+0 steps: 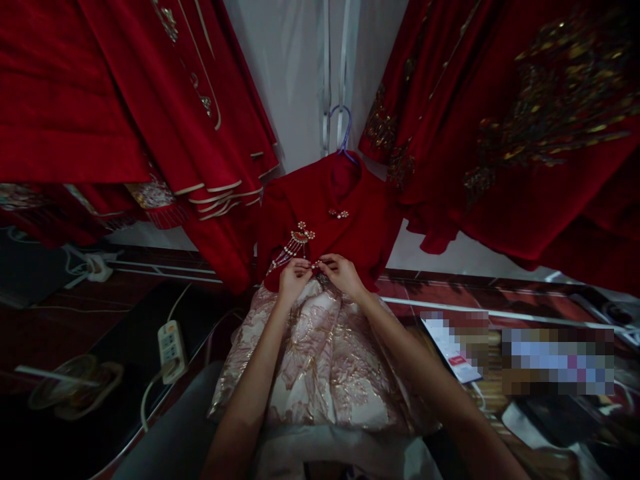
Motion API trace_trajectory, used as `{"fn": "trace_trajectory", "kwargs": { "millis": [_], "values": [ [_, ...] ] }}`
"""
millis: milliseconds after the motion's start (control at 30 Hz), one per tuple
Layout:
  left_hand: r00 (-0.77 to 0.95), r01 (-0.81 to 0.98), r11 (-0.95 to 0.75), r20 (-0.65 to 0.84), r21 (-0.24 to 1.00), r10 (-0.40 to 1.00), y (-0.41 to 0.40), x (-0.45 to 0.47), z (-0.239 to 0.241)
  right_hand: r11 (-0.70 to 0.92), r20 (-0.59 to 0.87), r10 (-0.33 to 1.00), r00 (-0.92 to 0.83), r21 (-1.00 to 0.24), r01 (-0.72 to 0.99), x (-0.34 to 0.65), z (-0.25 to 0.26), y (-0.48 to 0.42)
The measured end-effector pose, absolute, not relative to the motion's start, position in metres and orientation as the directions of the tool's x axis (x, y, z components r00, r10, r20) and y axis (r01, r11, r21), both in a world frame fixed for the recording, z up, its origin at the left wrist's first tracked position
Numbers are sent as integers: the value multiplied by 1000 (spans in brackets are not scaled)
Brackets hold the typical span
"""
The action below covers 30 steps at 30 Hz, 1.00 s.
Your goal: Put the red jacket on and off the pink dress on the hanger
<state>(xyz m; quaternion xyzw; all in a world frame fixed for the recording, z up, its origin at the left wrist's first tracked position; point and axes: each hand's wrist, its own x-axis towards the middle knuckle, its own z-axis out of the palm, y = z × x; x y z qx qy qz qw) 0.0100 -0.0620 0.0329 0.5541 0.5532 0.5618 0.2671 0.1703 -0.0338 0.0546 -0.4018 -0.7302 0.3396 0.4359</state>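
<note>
A short red jacket (345,227) hangs on a purple hanger (345,130) against a white wall, over a pink and gold brocade skirt (320,363). A beaded tassel brooch (296,243) and a small pearl clasp (339,214) sit on its front. My left hand (293,280) and my right hand (341,273) meet at the jacket's lower front edge. Both pinch a small fastening there, fingers pressed together; the fastening itself is too small to make out.
Red embroidered garments (525,120) hang close on the right, more red robes (150,100) on the left. A white power strip (171,347) with cords lies on a dark surface at lower left. Papers and boxes (453,347) lie at lower right.
</note>
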Motion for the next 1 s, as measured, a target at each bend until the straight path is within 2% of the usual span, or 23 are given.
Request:
{"fn": "trace_trajectory", "kwargs": {
  "millis": [133,300,433,633,833,1000],
  "values": [
    [-329,396,-226,367,890,870,-65,10,32,431,363,896,-256,-850,303,189,54,-35],
    [-302,486,-207,386,849,872,-68,17,34,431,382,901,-208,-843,321,199,62,-36],
    [-271,534,-207,398,820,877,-67,23,31,418,356,903,-241,-859,297,197,60,-35],
    [-307,508,-189,382,840,872,-66,22,26,400,325,904,-278,-873,279,192,51,-34],
    [-304,487,-223,404,844,863,-68,23,27,355,269,878,-396,-921,160,188,48,-38],
    [-296,513,-206,398,833,868,-68,23,28,336,258,881,-397,-932,139,186,44,-37]
  ]
}}
